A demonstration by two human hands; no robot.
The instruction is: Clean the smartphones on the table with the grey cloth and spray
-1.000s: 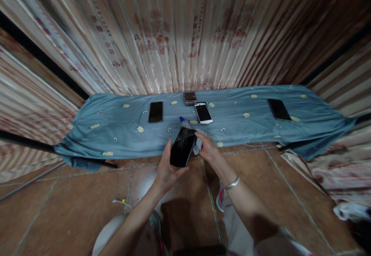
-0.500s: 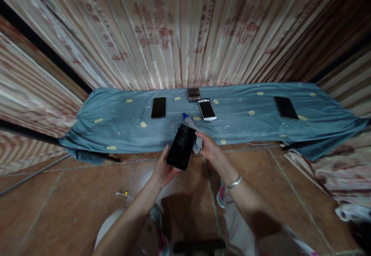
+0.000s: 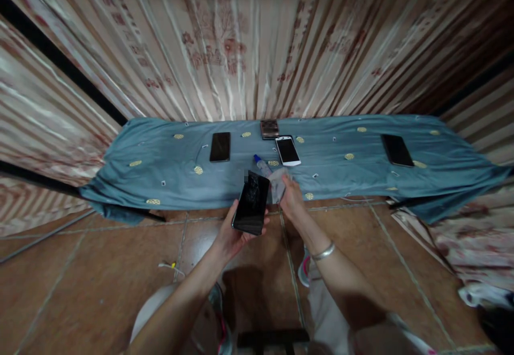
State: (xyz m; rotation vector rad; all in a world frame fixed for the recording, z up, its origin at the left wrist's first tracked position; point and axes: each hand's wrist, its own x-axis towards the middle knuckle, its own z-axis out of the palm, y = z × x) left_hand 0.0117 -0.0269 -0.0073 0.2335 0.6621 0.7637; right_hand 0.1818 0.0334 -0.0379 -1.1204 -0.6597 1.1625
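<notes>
My left hand [image 3: 235,233] is wrapped round the lower part of a black smartphone [image 3: 252,204], its dark screen tilted up toward me with smudges or marks near the upper middle. Just right of the phone, my right hand [image 3: 292,199] pinches a crumpled pale grey cloth [image 3: 278,184], which hangs close to the phone's right edge. Behind the cloth lies a clear bottle with a blue cap [image 3: 260,163], partly hidden. A white smartphone [image 3: 287,150] rests on the blue cloth-covered table [image 3: 176,175] beyond my right hand.
One dark phone [image 3: 220,146] lies left on the table, another [image 3: 397,150] far right. A small dark square item [image 3: 269,129], blurred out, sits at the back. Patterned curtains [image 3: 225,44] hang behind. A thin white cable [image 3: 171,266] is on the tiled floor.
My right hand has come off the phone's upper right edge and lifted slightly, with the cloth raised and spread more. My left hand now carries the phone alone, turned a little more upright.
</notes>
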